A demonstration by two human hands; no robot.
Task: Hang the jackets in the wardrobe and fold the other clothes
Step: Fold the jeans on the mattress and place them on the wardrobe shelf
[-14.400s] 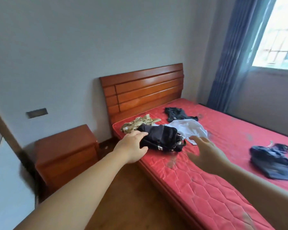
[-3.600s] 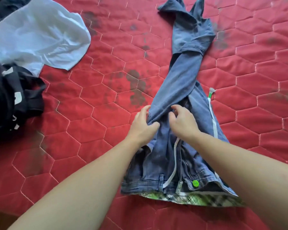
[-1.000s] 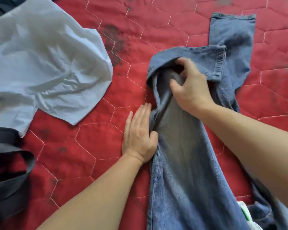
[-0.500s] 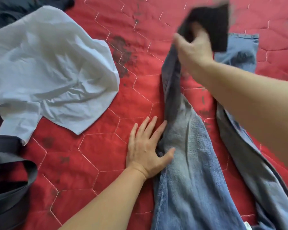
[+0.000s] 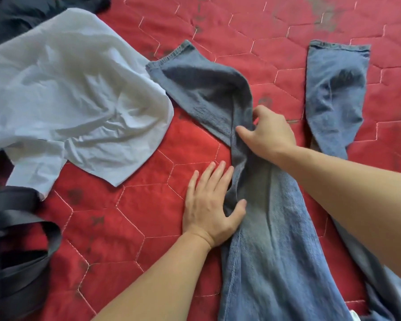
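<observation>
Grip: right hand (image 5: 267, 135) pinches jeans (image 5: 264, 239) leg; left hand (image 5: 212, 205) flat, pressing its edge on bed (image 5: 125, 216). Step: straightening legs. Next: align both legs.

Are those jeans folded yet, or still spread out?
Spread out, unfolded. The jeans lie lengthwise on the red mattress, both legs splayed apart, one skewed and creased under the right hand.

jeans (image 5: 271, 262): faded blue denim
mattress (image 5: 130, 218): red, pale hexagon stitching
shirt (image 5: 63, 100): pale blue-white
garment, lower left (image 5: 21, 246): black
</observation>
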